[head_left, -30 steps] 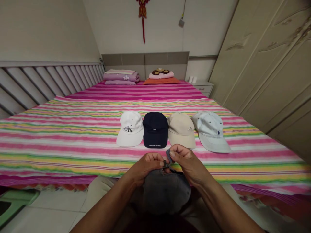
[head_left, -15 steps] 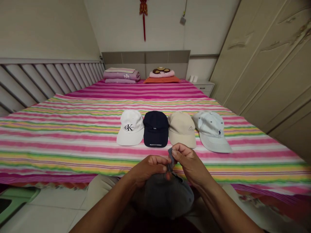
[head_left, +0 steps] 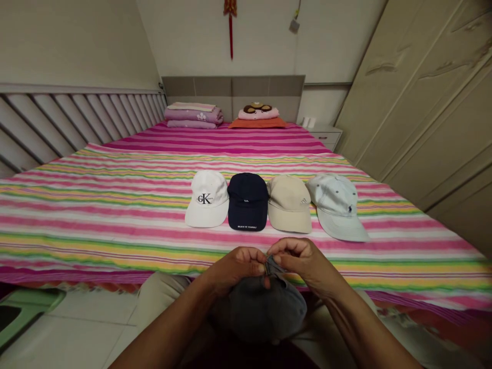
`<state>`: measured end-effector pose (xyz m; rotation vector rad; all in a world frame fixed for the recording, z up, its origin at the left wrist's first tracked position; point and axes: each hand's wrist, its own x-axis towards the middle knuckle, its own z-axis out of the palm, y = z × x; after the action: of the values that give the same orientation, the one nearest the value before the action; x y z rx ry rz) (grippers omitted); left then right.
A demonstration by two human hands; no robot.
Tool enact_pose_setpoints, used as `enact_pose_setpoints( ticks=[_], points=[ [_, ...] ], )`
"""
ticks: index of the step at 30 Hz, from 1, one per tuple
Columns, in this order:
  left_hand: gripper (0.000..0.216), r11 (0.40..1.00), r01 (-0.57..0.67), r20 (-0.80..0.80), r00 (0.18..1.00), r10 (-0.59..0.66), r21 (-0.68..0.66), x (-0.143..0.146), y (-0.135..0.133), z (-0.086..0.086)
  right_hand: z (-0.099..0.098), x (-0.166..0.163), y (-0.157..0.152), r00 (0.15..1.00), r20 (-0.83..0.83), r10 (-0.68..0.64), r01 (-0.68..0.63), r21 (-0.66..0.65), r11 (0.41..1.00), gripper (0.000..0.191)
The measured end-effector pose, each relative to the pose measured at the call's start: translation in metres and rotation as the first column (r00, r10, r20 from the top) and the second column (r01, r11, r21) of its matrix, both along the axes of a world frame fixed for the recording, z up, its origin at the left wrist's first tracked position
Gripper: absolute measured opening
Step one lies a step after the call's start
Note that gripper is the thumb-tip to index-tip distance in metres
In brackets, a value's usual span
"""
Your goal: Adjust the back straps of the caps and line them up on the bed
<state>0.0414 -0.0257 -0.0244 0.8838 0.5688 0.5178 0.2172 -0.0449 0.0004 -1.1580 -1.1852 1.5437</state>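
A dark grey baseball cap (head_left: 267, 310) hangs over my lap, its back strap turned up toward the bed. My left hand (head_left: 238, 269) pinches the strap near its small buckle, thumb and fingers pressed together. On the other side my right hand (head_left: 302, 261) grips the strap (head_left: 273, 265) between thumb and fingertips, close to the left fingers. Just beyond lie a white cap (head_left: 207, 199), a navy cap (head_left: 248, 201), a beige cap (head_left: 289, 203) and a pale blue cap (head_left: 339, 206), side by side with brims facing me.
The striped bedspread (head_left: 115, 205) spreads out under the caps. Folded purple bedding (head_left: 194, 117) and a pink and orange stack (head_left: 258, 120) sit by the headboard (head_left: 265, 84). A railing (head_left: 84, 115) runs along the left; a wardrobe (head_left: 415, 102) stands right. A green stool (head_left: 31, 312) is at lower left.
My right hand has come down and nearer to me, bringing its strap end lower toward the left fingers. My left hand keeps its pinch. The view has shifted slightly.
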Motion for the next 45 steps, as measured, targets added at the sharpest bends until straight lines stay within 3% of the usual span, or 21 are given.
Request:
enact_pose_setpoints(
  ticks=[6,15,24,27,29,30,31,32,34,36,38,41,45],
  points=[
    [0.017,0.999,0.021,-0.012,1.000,-0.021,0.030,0.001,-0.001,0.000,0.005,0.005,0.004,0.972,0.185,0.144,-0.161,0.084,0.983,0.010],
    [0.019,0.992,0.051,-0.029,0.998,-0.048,0.115,0.002,-0.001,0.003,0.012,0.008,0.010,0.930,0.068,0.361,-0.363,0.034,0.931,0.016],
    [0.016,0.972,0.106,-0.051,0.994,-0.097,0.212,0.006,-0.002,0.001,0.024,0.007,0.005,0.773,0.374,0.513,-0.561,0.024,0.828,0.019],
    [0.017,0.978,0.119,-0.105,0.989,-0.102,0.170,0.004,-0.004,0.002,0.024,0.003,0.003,0.796,0.451,0.403,-0.492,0.094,0.866,0.010],
    [0.019,0.987,0.082,-0.113,0.991,-0.067,0.136,0.002,-0.004,0.000,0.019,0.000,0.001,0.852,0.506,0.135,-0.304,0.268,0.914,0.005],
    [0.020,0.991,0.047,-0.110,0.993,-0.033,0.129,0.002,-0.003,-0.001,0.016,-0.002,-0.001,0.853,0.521,-0.044,-0.199,0.401,0.894,0.007],
    [0.020,0.992,0.008,-0.106,0.994,0.006,0.125,0.001,-0.003,-0.003,0.011,-0.003,-0.004,0.826,0.515,-0.230,-0.116,0.554,0.824,0.010],
    [0.020,0.992,-0.035,-0.099,0.994,0.047,0.121,0.000,-0.002,-0.004,0.007,-0.004,-0.008,0.778,0.490,-0.393,-0.081,0.699,0.711,0.011],
    [0.021,0.987,-0.126,-0.079,0.988,0.134,0.103,0.000,-0.001,-0.008,-0.003,-0.007,-0.016,0.662,0.436,-0.609,-0.165,0.878,0.449,0.005],
    [0.023,0.977,-0.201,-0.055,0.977,0.205,0.071,0.002,0.000,-0.011,-0.012,-0.009,-0.023,0.565,0.408,-0.717,-0.316,0.910,0.269,0.005],
    [0.025,0.969,-0.246,-0.038,0.968,0.247,0.041,0.003,0.000,-0.013,-0.020,-0.012,-0.026,0.499,0.402,-0.768,-0.412,0.889,0.198,0.014],
    [0.025,0.961,-0.278,-0.040,0.960,0.278,0.008,0.005,0.000,-0.014,-0.027,-0.014,-0.023,0.440,0.375,-0.816,-0.454,0.877,0.158,0.018],
    [0.025,0.959,-0.283,-0.031,0.959,0.282,-0.012,0.008,-0.002,-0.014,-0.032,-0.017,-0.017,0.438,0.333,-0.835,-0.496,0.864,0.085,0.012]
  ],
)
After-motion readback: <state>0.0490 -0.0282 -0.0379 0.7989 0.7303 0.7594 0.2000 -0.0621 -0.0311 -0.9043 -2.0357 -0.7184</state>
